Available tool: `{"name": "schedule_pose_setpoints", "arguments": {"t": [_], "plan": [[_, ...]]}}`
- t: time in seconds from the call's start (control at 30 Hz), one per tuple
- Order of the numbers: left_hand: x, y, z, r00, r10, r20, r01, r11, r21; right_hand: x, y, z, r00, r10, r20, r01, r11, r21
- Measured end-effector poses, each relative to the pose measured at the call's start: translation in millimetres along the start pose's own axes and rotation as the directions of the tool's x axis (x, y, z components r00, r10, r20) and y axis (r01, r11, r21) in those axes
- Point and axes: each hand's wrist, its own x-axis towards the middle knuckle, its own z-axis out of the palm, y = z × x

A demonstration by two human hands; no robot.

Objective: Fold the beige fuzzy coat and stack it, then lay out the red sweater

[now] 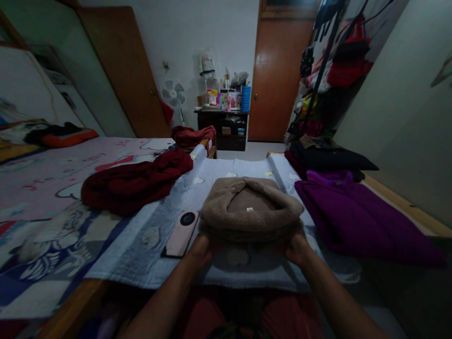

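Note:
A folded brown fleece jacket point(250, 221) lies in front of me with its collar towards me and a small pale label inside the neck. My left hand point(203, 249) grips its near left corner, and my right hand point(294, 247) its near right corner. On both hands the fingers go under the garment and are mostly hidden. Beneath is a light blue cloth point(226, 278) spread over a table-like surface. Just left of the jacket, a pink phone point(181, 234) with a round black camera rests on this cloth.
Folded purple clothing point(360, 216) and a dark folded pile point(332, 153) are on the right. To the left, a crumpled dark red garment point(137, 183) lies by the patterned bed point(70, 165). A fan point(173, 94) and a black cabinet point(222, 132) stand at the back.

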Motion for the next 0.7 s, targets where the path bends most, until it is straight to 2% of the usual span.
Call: {"name": "schedule_pose_setpoints", "arguments": {"t": [0.07,0.13,0.2,0.33,0.43,0.53,0.63,0.7], "plan": [[-10.2,-8.5,5.0,0.998,-0.031,0.057,0.036,0.996,-0.076,-8.9,3.6,6.5,0.998,0.029,0.052,-0.031,0.998,0.046],[-19.5,-13.1,8.2,0.991,-0.059,0.120,0.078,0.985,-0.157,-17.1,6.4,10.7,0.996,0.007,0.089,-0.018,0.992,0.127],[-28.4,-15.4,9.5,0.986,-0.065,0.151,0.101,0.964,-0.245,-25.0,9.9,11.5,0.997,-0.010,0.082,-0.008,0.977,0.212],[-43.6,-20.3,10.1,0.984,-0.055,0.168,0.116,0.920,-0.375,-42.1,16.6,5.3,0.998,0.049,0.046,-0.060,0.954,0.292],[-47.9,-29.1,10.4,0.988,-0.047,0.149,0.105,0.908,-0.406,-54.7,19.8,-1.0,0.994,0.094,0.050,-0.103,0.960,0.259],[-44.6,-42.7,11.0,0.997,-0.050,0.058,0.069,0.916,-0.396,-62.2,24.0,-4.0,0.995,0.098,0.036,-0.104,0.957,0.272],[-40.3,-53.4,13.1,1.000,-0.015,0.008,0.017,0.924,-0.381,-63.0,28.3,-0.8,0.998,0.057,0.023,-0.061,0.943,0.328],[-42.2,-54.5,15.6,1.000,-0.009,0.029,0.018,0.942,-0.335,-62.0,28.3,4.9,1.000,0.005,0.020,-0.012,0.931,0.366]]}}
